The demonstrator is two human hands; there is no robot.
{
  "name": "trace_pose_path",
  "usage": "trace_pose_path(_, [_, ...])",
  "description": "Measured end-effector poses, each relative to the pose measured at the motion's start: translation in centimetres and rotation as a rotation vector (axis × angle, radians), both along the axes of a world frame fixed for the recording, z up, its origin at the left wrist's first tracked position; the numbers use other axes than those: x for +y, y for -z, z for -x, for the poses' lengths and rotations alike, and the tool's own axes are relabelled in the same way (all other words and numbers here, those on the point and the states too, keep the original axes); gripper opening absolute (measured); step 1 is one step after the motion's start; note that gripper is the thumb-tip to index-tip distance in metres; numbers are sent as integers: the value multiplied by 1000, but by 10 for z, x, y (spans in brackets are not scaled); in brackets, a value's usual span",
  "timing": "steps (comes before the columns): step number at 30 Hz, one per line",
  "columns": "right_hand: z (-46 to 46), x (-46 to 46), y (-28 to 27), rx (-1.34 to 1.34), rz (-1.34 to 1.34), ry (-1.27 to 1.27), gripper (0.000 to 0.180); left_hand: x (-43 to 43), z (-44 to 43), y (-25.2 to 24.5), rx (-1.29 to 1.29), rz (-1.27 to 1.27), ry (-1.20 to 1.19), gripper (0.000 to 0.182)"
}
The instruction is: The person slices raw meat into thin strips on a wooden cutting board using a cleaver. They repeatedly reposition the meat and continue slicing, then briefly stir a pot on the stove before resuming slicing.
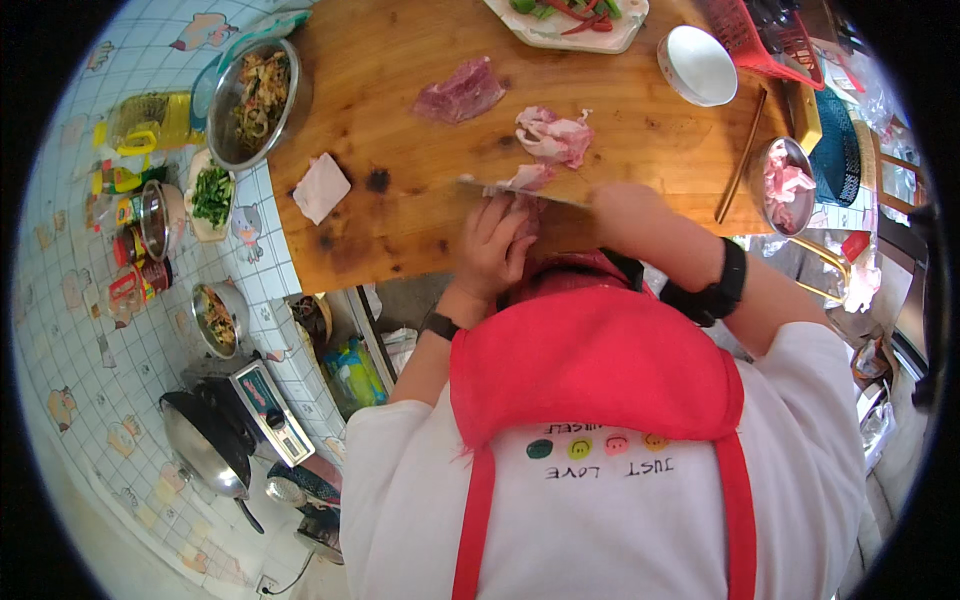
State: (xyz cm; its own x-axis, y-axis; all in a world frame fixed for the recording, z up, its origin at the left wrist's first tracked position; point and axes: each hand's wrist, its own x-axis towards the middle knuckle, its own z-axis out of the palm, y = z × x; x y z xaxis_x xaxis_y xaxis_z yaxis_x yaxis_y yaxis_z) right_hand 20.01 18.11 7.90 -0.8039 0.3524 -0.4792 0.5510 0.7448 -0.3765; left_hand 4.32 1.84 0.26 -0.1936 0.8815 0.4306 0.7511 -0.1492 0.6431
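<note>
My right hand (628, 214), slightly blurred, grips a knife (551, 196) whose blade points left across the wooden board (390, 150). The fingers of my left hand (491, 244) hold down a piece of raw meat (529, 219) against the blade, partly hidden by them. Just beyond the blade lies a cut bit of meat (531, 176). Farther off is a heap of pale pink meat slices (555, 136). A darker red chunk of meat (461, 91) rests to its upper left. Toward the board's left edge sits a flat whitish slab (322, 189), perhaps fat or skin.
At right are a metal bowl of meat slices (786, 187), wooden chopsticks (742, 157), a white bowl (697, 66) and a red basket (772, 49). A plate of cut peppers (574, 34) stands at the far edge. Leftward are a steel food bowl (255, 105), chopped greens (212, 196) and a wok (206, 442).
</note>
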Motion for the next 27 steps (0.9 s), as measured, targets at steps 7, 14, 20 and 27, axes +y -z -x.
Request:
trace_pose_path(7, [-29, 17, -5, -70, 12, 311, 17, 0, 0, 3, -31, -6, -1, 39])
trace_pose_path(14, [-31, -5, -37, -43, 20, 132, 13, -3, -3, 0, 17, 40, -18, 38])
trace_pose_path(20, [-31, 1, -48, -165, 2, 50, 16, 0, 1, 0, 26, 20, 16, 37])
trace_pose_path(27, [6, 1, -24, -66, 88, -31, 12, 2, 2, -2, -2, 13, 5, 32])
